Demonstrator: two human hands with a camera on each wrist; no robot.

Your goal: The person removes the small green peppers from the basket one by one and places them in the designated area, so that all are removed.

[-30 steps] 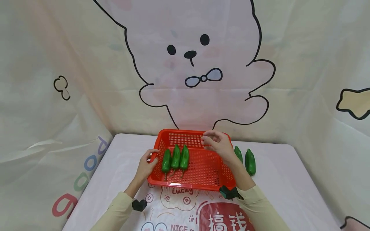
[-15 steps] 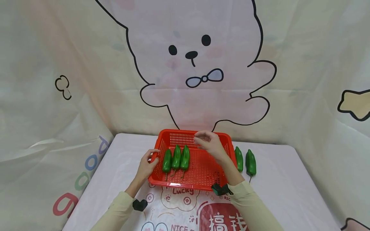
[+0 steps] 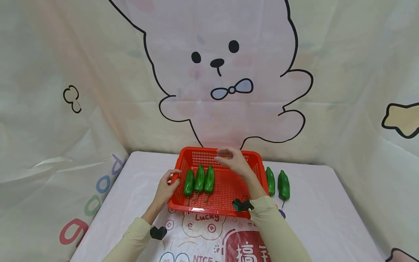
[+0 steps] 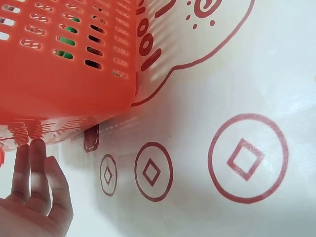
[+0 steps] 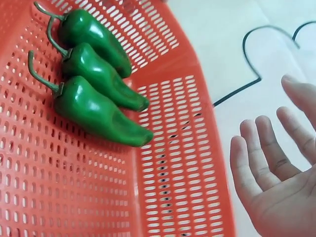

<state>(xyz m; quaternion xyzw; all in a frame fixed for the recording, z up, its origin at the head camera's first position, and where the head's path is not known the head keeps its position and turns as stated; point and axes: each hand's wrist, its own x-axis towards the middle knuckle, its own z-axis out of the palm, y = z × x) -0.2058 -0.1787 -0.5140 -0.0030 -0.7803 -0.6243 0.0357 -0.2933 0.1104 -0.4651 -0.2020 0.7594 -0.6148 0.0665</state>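
Three green peppers [image 3: 199,179] lie side by side in the left half of the red plastic basket [image 3: 226,213], their stems toward the front. My left hand [image 3: 165,188] is at the basket's left rim. In the left wrist view its extended fingers [image 4: 37,168] meet the outer wall; the thumb is hidden there. Over the back part of the basket, right of the peppers, my right hand [image 3: 230,160] has relaxed, spread fingers and holds nothing. The right wrist view has this hand [image 5: 281,182] beside the basket's rim, palm showing.
Two more green peppers, an inner one [image 3: 270,181] and an outer one [image 3: 283,185], lie on the table right of the basket. A printed cloth [image 3: 203,233] covers the table [image 3: 327,203]. Behind it hangs a cartoon backdrop [image 3: 229,120].
My right hand has moved left over the basket from near its right back corner, revealing more of the inner pepper on the table. My left hand stays at the rim.
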